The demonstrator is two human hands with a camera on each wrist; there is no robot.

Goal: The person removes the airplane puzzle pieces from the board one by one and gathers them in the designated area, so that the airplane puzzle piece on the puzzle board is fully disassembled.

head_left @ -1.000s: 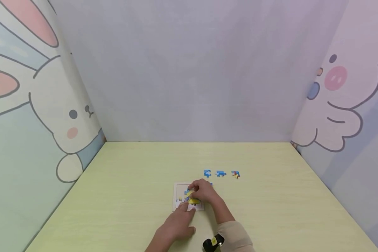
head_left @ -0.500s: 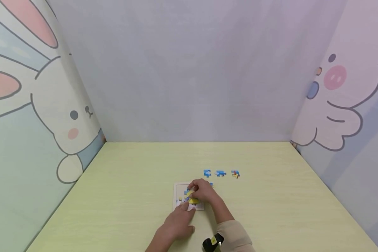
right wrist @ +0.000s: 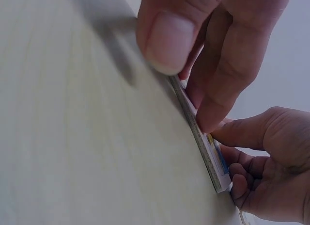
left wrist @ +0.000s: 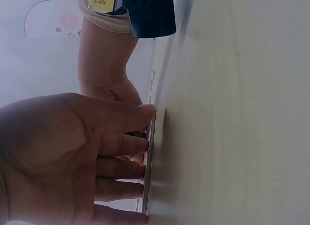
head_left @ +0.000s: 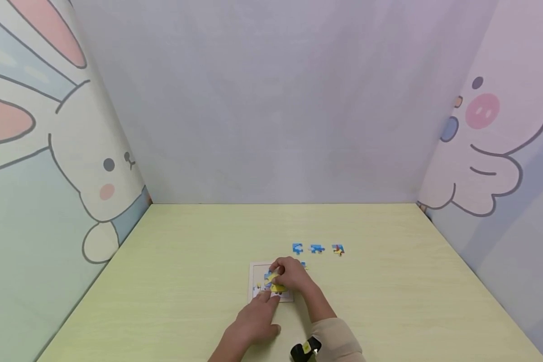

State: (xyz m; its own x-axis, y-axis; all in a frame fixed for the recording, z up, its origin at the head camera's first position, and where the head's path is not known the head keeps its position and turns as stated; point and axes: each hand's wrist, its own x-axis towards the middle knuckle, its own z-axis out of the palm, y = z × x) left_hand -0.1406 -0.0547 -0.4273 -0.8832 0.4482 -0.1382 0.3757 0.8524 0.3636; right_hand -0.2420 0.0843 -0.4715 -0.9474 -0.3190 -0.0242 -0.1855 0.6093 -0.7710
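A small jigsaw puzzle tray point(head_left: 251, 276) with a pale frame lies on the table, partly filled with blue, white and yellow puzzle pieces. My right hand point(head_left: 291, 275) reaches over its right side. Its thumb and curled fingers pinch a yellow puzzle piece point(head_left: 278, 288) that sits within the tray, partly hidden by the hand. From the near side, my left hand point(head_left: 257, 318) rests extended fingertips on the tray's front edge. In the left wrist view, the left fingers point(left wrist: 121, 168) lie straight against the tray. The right wrist view shows the right hand point(right wrist: 278, 162) at the tray's far end.
Three loose puzzle pieces lie in a row beyond the tray: a blue one point(head_left: 297, 248), another blue one point(head_left: 317, 249) and a red-and-yellow one point(head_left: 338, 249). One more piece point(head_left: 303, 265) shows partly behind the right hand. Printed walls border the table point(head_left: 199, 251).
Both hands stay nearly still at the tray. The left thumb side and fingers shift very slightly, and the view turns a little. The loose pieces have not moved.
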